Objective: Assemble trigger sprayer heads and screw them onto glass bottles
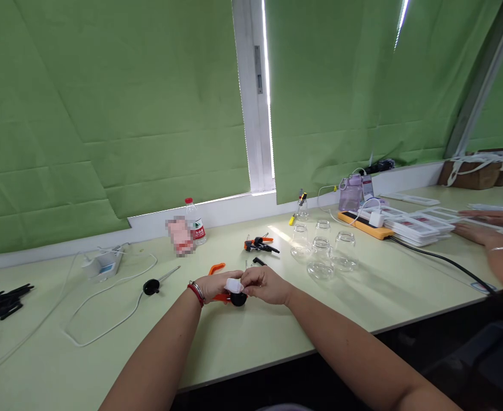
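Observation:
Close together above the table's front part, both my hands work around a small white piece [233,285]. My left hand [214,287], with bracelets at the wrist, is closed at the piece's left side; its fingertips are partly hidden. The fingers of my right hand [266,284] pinch the right edge of the white piece. Just below it shows a round black part [238,299], partly covered by the hands. An orange curved handle [217,268] sticks out behind my left hand, with more orange under it. A black round-headed pump part with a thin rod [151,286] lies to the left.
Several clear glass jars [320,260] stand to the right. Behind my hands lie orange and black tools [260,245]. A water bottle [197,225], a power strip [365,225], stacked white frames [418,228] and cables are around. A co-worker's hand [476,234] rests at far right.

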A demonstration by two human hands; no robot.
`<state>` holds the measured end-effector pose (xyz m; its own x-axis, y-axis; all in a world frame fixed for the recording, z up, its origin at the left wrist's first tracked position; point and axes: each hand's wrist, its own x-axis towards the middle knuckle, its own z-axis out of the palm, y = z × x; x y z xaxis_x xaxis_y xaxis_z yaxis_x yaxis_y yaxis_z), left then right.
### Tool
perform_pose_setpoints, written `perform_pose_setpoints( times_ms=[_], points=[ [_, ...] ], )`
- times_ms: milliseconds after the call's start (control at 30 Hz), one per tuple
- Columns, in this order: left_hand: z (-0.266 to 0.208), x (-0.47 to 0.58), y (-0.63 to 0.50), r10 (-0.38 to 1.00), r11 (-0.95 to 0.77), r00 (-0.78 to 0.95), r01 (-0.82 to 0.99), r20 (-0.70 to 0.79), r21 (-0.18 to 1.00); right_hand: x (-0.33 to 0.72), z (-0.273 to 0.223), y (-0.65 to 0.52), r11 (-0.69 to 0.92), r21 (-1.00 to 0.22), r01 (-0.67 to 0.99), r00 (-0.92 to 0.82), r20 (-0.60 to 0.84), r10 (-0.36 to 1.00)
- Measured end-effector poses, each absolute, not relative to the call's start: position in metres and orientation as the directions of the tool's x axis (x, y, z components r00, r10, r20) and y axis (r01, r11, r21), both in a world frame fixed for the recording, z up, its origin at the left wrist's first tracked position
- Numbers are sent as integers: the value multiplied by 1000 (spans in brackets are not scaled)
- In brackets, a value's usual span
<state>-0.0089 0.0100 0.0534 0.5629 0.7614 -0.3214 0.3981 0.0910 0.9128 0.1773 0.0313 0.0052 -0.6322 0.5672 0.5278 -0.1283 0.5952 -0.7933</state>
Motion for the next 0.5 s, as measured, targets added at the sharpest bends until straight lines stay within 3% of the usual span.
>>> perform_pose_setpoints(
  times_ms=[500],
  points=[
    [56,-8,8,773,76,552,411,-314,909,179,9,30,683,-729,-39,-621,554,555]
  ],
)
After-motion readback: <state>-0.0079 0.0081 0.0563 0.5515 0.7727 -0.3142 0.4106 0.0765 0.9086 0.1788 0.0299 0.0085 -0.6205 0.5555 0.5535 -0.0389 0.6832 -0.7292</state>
